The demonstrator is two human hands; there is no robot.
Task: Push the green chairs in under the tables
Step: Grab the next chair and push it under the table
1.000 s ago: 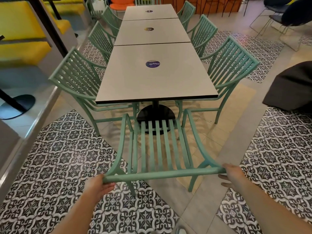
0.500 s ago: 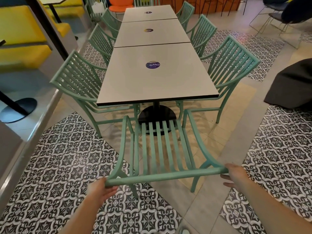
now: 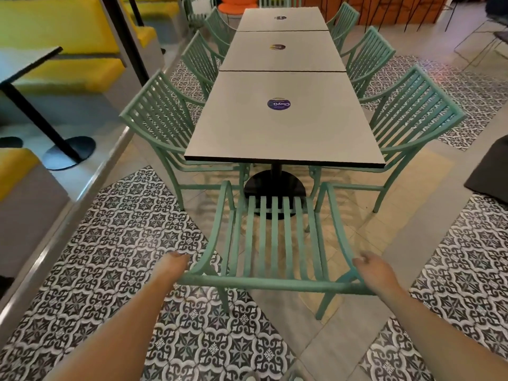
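The end chair (image 3: 275, 243) has slid closer to the tabletop (image 3: 283, 127) than a second ago, its front slats now almost at the black pedestal base (image 3: 275, 188). The left hand (image 3: 173, 266) and right hand (image 3: 375, 272) sit at the two ends of the top rail, apparently wrapped round it, giving an even, straight shove. It's pale green slatted metal, with curved arms, not yet tucked under.

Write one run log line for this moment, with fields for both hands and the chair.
left hand: holds top rail | right hand: holds top rail | end chair: facing near table, seat front under its edge
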